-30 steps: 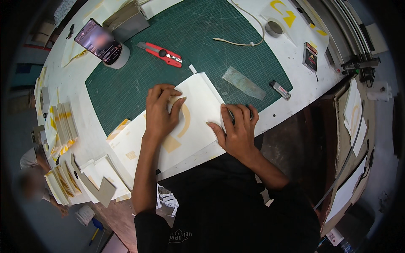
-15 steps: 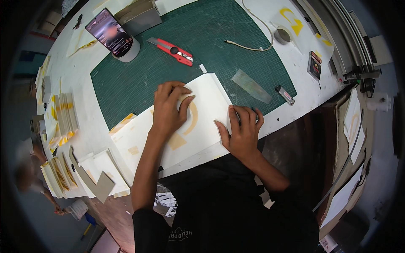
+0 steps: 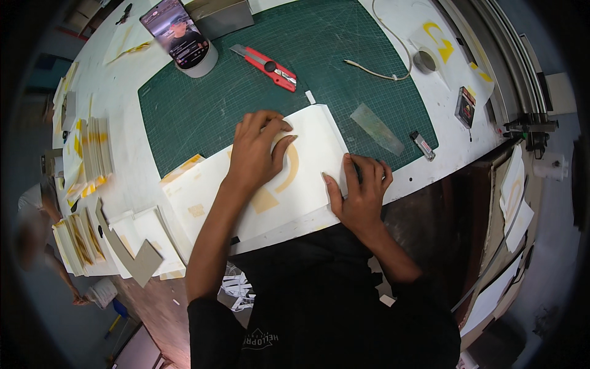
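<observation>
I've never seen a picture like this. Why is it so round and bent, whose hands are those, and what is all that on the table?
There is no machine here: a person wears a wide-angle camera on the head, looking down, so straight edges bend toward the rim. The two bare hands are that person's own. The left hand presses flat on a white sheet, over a tan curved shape on it. The right hand presses on the sheet's near right edge. Neither hand grips a tool. The sheet lies partly on a green cutting mat. On the mat lie a red knife and a clear strip; a phone leans at its far corner. Stacks of cut sheets sit to the left.
</observation>
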`<state>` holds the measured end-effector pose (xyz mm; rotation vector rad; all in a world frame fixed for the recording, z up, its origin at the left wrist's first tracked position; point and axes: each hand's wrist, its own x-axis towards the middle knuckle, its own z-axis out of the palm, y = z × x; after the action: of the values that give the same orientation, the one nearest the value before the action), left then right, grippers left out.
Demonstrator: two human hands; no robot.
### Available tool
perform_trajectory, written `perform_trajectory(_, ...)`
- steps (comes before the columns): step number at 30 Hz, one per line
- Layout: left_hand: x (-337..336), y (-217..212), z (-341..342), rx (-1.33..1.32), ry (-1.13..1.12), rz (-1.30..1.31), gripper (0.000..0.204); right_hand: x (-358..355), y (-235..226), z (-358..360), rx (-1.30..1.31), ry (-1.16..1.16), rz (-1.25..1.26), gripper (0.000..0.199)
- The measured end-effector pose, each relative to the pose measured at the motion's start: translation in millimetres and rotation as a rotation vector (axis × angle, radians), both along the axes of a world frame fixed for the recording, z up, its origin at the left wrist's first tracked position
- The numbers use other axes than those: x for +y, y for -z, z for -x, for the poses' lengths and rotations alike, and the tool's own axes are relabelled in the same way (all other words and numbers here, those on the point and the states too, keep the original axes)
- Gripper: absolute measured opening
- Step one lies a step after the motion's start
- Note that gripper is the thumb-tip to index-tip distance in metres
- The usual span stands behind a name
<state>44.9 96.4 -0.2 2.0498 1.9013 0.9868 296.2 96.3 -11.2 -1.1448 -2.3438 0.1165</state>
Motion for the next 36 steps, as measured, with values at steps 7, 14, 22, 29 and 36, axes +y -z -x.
perform_trajectory(7,0,4,4,0.041,0.020,-0.018,0.021,71,-32,18,0.023,-0.153,0.216,0.028)
perform_trajectory(14,2,11,7,-0.062,-0.022,-0.051,0.037,144,-35,61,-0.108,-0.396,0.365,0.032)
perform_trajectory(22,0,9,8,-0.135,-0.040,-0.024,0.042,155,-40,66,-0.097,-0.421,0.550,0.027)
perform_trajectory(29,1,7,8,-0.121,-0.030,-0.018,0.041,151,-40,64,-0.033,-0.466,0.347,0.027)
perform_trajectory(36,2,7,7,-0.127,-0.032,-0.021,0.042,127,-38,51,0.351,-0.195,0.991,0.028)
